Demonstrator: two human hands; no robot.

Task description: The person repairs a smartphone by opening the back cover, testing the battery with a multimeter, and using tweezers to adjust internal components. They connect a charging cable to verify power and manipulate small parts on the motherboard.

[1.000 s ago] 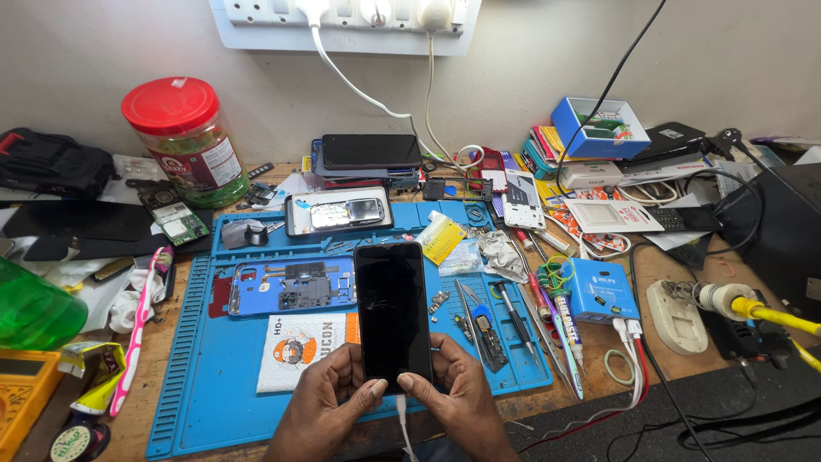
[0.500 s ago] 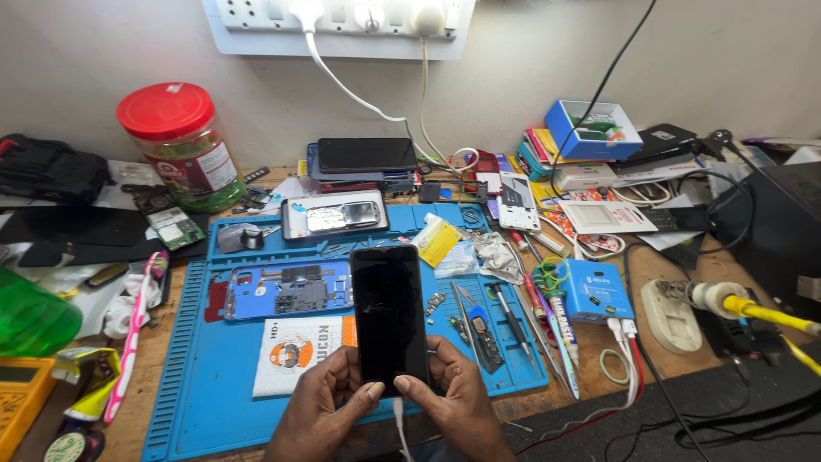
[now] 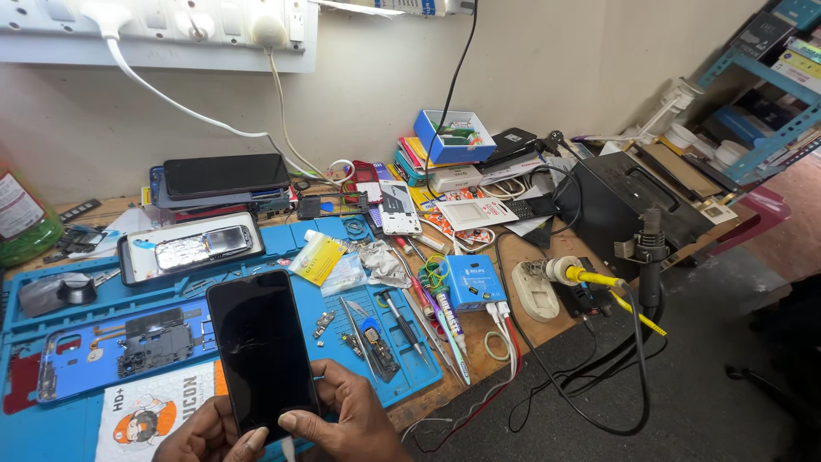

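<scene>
1. Phone (image 3: 261, 346): a black slab with a dark screen showing faint cracks, held tilted above the blue mat (image 3: 402, 376) at the near edge of the desk (image 3: 505, 346). Its lower end sits between both hands; its upper end is free.
2. Right hand (image 3: 346, 419): fingers curled round the phone's lower right edge, thumb pressed flat on the glass near the bottom corner. The grip is closed on the phone.
3. Left hand (image 3: 205, 436): only partly in view at the bottom edge. It cups the phone's lower left corner from beneath, thumb tip touching the glass.
4. White cable (image 3: 285, 447): a short piece shows just under the phone, between the two hands.
5. Frame (image 3: 120, 351): an opened blue phone body with bare boards, lying flat on the mat just left of the held phone.
6. Tweezers (image 3: 357, 329) and small parts: on the mat just right of the phone.
7. Opened handset (image 3: 190, 248): face up in a white case, farther back on the mat.
8. Phone stack (image 3: 224, 181): dark handsets piled near the wall.
9. Blue box (image 3: 475, 282): to the right, on bare desk, beside pens and screwdrivers.
10. Soldering iron (image 3: 603, 287): yellow-handled, at the desk's right edge, well apart from the hands.
</scene>
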